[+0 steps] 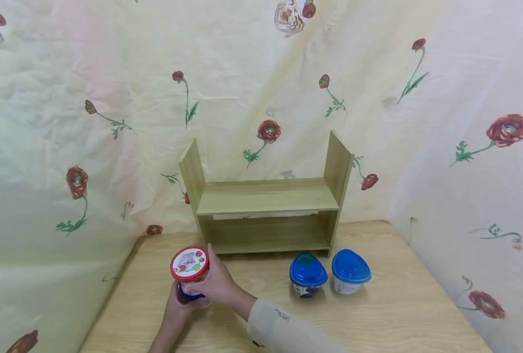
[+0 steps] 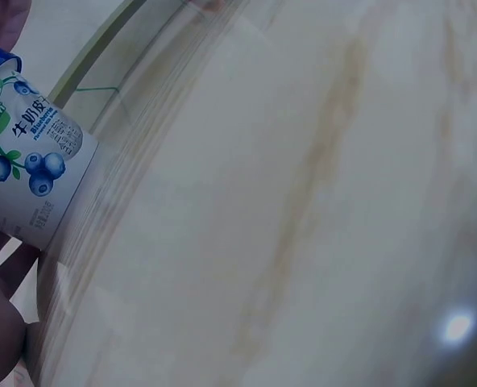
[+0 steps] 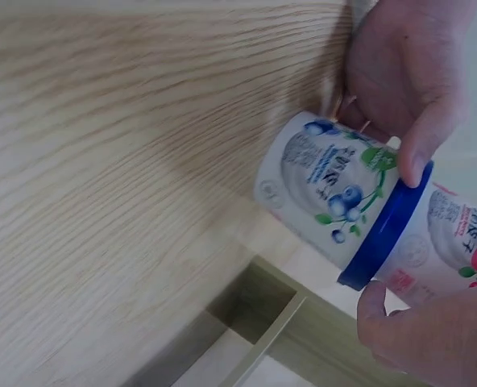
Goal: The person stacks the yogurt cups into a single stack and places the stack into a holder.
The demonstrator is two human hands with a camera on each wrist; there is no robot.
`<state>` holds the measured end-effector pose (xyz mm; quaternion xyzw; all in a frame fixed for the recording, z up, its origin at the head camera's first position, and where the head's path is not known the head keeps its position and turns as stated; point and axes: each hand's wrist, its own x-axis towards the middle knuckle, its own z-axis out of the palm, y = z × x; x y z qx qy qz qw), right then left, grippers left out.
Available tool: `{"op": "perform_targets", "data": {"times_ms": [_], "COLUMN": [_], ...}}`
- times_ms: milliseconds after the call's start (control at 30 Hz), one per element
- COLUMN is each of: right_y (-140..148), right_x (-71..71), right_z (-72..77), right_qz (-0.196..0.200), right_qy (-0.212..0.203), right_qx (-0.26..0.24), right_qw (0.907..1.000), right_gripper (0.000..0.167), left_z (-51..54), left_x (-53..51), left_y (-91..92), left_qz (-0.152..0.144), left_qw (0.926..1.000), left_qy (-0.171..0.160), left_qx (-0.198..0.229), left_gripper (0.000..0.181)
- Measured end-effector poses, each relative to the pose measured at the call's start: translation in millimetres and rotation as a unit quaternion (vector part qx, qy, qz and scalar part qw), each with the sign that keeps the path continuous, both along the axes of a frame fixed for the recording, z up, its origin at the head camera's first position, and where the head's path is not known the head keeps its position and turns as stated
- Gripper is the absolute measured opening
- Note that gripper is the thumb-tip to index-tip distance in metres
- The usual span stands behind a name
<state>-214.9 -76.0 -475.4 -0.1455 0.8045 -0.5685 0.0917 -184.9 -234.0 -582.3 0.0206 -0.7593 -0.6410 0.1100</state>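
Holding the strawberry cup [image 1: 189, 264] before the shelf [image 1: 267, 197], right grip [image 1: 219, 282] risked, if tilted, toppling the blueberry cup [image 3: 323, 189] left grip [image 1: 177, 306] held.

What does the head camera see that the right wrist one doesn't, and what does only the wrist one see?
Only the head view: two blue-lidded tubs, printed red flowers and a red lid.

Only the right wrist view: the blueberry picture on the lower cup's side.

Both: the left hand on the lower cup, the right hand on the upper cup, the wooden shelf and the table.
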Motion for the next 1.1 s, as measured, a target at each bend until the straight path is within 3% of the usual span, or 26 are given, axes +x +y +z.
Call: {"op": "perform_targets", "data": {"times_ms": [267,400,667,900,1100], "right_y": [36,71,158,224,254], "right_x": [3.6,3.6,-4.5,-7.9,-4.7], "right_z": [9.1,15.4,16.0,8.7,5.6], "right_qz": [0.006,0.015,0.073,0.036,0.001], "right_qy": [0.017,0.034,0.064,0.101,0.109], "right_qx": [0.023,0.001,-0.036,-0.044,-0.020], "right_qw": [0.9996,0.9993,0.9946,0.9933,0.9939], "right_gripper": [0.126,0.125,0.107,0.088,0.081], "left_z": [-1.9,0.8,-0.1,-2.8,-3.2], "left_x": [0.7,1.3,1.6,-0.4,-0.7], "left_y": [2.8,2.8,-0.6,-1.3,-1.3], "left_qz": [0.000,0.004,-0.006,-0.005,-0.003], "left_qw": [0.9999,0.9999,0.9998,0.9997,0.9998], "left_qy": [0.011,0.006,-0.015,-0.020,-0.019], "left_qx": [-0.010,-0.012,0.009,0.014,0.011], "left_gripper": [0.095,0.096,0.099,0.100,0.101]}}
